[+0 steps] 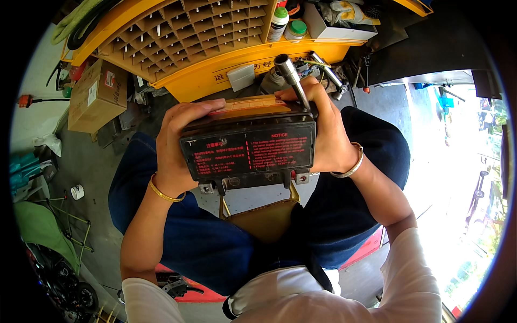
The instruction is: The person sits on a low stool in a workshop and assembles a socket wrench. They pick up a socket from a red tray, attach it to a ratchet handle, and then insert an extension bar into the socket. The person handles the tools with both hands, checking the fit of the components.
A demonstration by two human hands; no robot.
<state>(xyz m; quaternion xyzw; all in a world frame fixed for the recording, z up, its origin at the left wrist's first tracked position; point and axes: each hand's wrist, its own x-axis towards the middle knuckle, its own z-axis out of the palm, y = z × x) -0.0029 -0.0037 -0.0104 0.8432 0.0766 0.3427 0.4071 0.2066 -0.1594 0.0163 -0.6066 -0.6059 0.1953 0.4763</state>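
I hold a black box-shaped battery (247, 153) in front of me, above my knees. Its near face carries red print, and an orange label covers part of its top. Two metal terminals show along its lower edge. My left hand (180, 129) is closed round the battery's left end, fingers over the top. My right hand (326, 129) grips the right end. A chrome socket wrench (293, 83) slants up beside the right fingers, its lower end against the battery's corner. Whether the right hand also pinches the wrench is hidden.
Ahead stands a yellow cabinet (199, 78) with a cardboard grid of small compartments. Bottles (278, 24) and a white box (339, 29) stand on it. A cardboard carton (98, 97) is at the left. Below the battery is a small brown stool (264, 220).
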